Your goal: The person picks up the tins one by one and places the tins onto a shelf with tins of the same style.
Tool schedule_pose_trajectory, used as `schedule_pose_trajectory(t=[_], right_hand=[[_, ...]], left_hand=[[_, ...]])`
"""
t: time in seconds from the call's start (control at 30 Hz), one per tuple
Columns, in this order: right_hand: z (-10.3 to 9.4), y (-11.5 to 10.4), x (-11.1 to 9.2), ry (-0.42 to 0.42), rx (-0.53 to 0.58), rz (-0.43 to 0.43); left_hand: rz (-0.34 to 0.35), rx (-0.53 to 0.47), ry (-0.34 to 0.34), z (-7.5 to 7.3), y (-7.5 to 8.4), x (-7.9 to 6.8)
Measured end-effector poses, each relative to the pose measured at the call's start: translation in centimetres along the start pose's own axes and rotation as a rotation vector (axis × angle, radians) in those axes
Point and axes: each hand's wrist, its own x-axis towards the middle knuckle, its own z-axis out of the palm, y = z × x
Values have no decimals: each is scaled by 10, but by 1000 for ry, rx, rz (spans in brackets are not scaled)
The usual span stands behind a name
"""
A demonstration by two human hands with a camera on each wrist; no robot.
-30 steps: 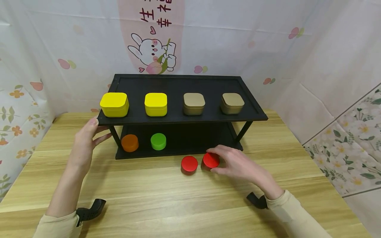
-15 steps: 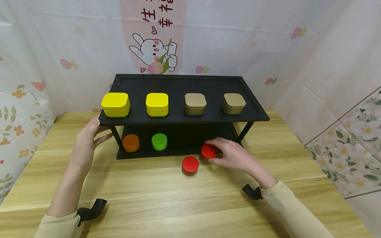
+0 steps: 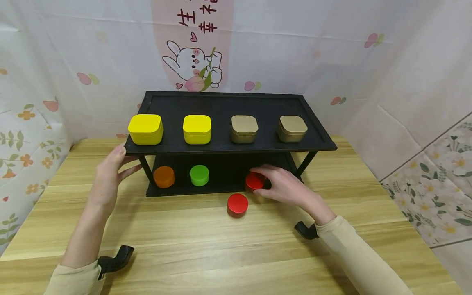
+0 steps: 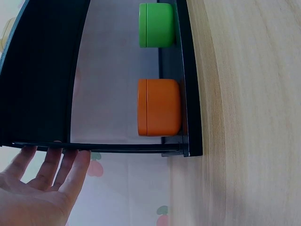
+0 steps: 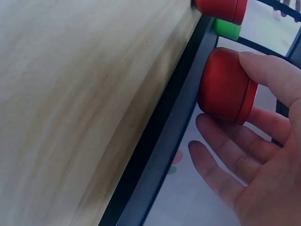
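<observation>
My right hand (image 3: 282, 186) pinches a round red tin (image 5: 225, 87) with a lid between thumb and fingers. In the right wrist view the tin is upright relative to the black two-tier rack (image 3: 230, 147), over the front edge of its lower tier. A second red tin (image 3: 237, 204) stands on the table in front of the rack, left of this hand. My left hand (image 3: 105, 178) is at the rack's left end, thumb at the upper tier's corner. In the left wrist view its straight fingers (image 4: 70, 176) touch the rack's side.
On the lower tier stand an orange tin (image 3: 164, 177) and a green tin (image 3: 199, 175). The upper tier bears two yellow square tins (image 3: 145, 129) and two beige ones (image 3: 244, 129) along its front. A patterned cloth (image 3: 280, 45) hangs behind the wooden table (image 3: 191, 246).
My right hand has moved the gripped red tin from the table forward and slightly left to the lower tier's front edge. The left hand has stayed at the rack's left end.
</observation>
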Motion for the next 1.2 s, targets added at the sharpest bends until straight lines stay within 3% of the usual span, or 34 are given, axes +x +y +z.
schedule_pose_trajectory(t=[1.2], right_hand=[[7, 0, 38, -45, 42, 29]], left_hand=[[-21, 34, 25, 2, 1, 0]])
